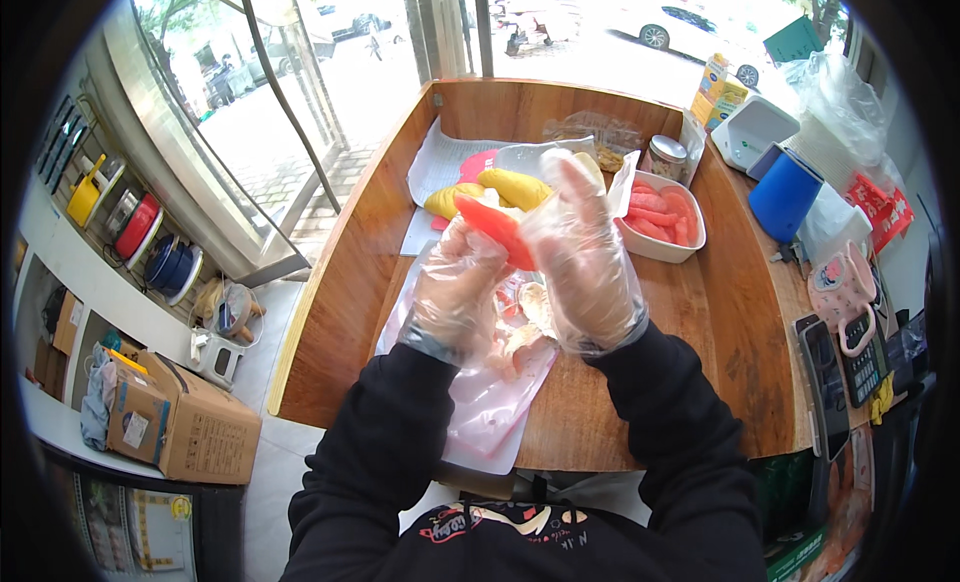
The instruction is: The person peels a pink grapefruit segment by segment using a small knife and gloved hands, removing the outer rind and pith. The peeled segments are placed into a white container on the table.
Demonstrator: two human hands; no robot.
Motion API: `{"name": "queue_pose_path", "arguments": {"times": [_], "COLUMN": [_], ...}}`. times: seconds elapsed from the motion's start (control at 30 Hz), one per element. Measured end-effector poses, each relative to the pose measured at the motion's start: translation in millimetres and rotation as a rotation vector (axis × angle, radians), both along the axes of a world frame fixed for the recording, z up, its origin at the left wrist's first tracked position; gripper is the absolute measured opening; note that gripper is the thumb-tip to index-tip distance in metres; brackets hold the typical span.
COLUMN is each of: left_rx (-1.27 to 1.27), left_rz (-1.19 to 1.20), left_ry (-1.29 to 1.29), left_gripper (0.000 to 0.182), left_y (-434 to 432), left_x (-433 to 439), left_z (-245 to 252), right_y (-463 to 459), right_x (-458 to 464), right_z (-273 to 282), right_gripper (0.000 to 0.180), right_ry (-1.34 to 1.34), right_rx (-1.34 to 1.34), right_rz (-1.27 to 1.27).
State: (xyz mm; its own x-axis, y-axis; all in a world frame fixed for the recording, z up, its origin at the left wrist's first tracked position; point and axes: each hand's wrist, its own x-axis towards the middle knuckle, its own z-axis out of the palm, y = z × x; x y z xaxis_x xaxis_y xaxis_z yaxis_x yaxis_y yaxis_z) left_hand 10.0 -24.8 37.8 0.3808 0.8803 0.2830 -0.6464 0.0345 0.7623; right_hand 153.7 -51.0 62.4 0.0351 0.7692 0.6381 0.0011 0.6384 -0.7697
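Observation:
Both my hands wear clear plastic gloves. In my left hand (465, 270) is a peeled red citrus segment (495, 228), likely pomelo, pinched between thumb and fingers. Close against the segment's right end is my right hand (581, 259), its fingers pointing up and somewhat blurred; its grip is unclear. Pale membrane scraps (521, 338) lie below the hands on a pink plastic bag (499, 409). Beyond the left hand sit yellow pieces that look like rind (514, 188). To the right, a white container (660, 250) holds several peeled red segments (656, 210).
Raised wooden sides (330, 304) border the work table. A lidded jar (666, 158) stands behind the container. Along the right ledge are a blue cup (785, 192), a pink mug (840, 282), a phone (823, 387) and a calculator (862, 364). A cardboard box (202, 424) sits at left.

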Motion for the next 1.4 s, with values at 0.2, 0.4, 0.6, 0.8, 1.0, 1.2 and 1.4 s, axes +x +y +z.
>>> {"name": "queue_pose_path", "arguments": {"times": [0.2, 0.4, 0.6, 0.8, 1.0, 1.2, 1.4], "left_rx": [-0.290, -0.254, -0.177, -0.020, 0.028, 0.332, 0.853], "left_rz": [-0.147, -0.293, -0.046, 0.139, 0.045, 0.152, 0.338], "left_ry": [-0.235, -0.284, -0.216, -0.165, -0.152, 0.262, 0.633], "left_gripper": [0.048, 0.045, 0.043, 0.041, 0.044, 0.037, 0.017], "left_y": [18, 15, 0, -3, -8, -33, -40], "left_x": [-19, -19, -18, -13, -10, -2, 2], "left_z": [-15, -14, -5, -7, -8, -1, 1], "right_y": [13, 13, 15, -5, 0, 11, 6], "right_x": [14, 18, 18, 14, 2, 11, 6], "right_z": [4, -4, 5, 10, 0, 4, 12], "right_gripper": [0.055, 0.048, 0.041, 0.032, 0.062, 0.097, 0.099], "right_ry": [0.406, 0.415, -0.087, -0.905, -0.138, 0.792, 0.860], "right_rx": [0.015, -0.207, 0.251, 0.584, 0.073, -0.334, -0.391], "right_rz": [-0.028, 0.014, -0.359, -0.745, -0.070, 0.355, 0.524]}}
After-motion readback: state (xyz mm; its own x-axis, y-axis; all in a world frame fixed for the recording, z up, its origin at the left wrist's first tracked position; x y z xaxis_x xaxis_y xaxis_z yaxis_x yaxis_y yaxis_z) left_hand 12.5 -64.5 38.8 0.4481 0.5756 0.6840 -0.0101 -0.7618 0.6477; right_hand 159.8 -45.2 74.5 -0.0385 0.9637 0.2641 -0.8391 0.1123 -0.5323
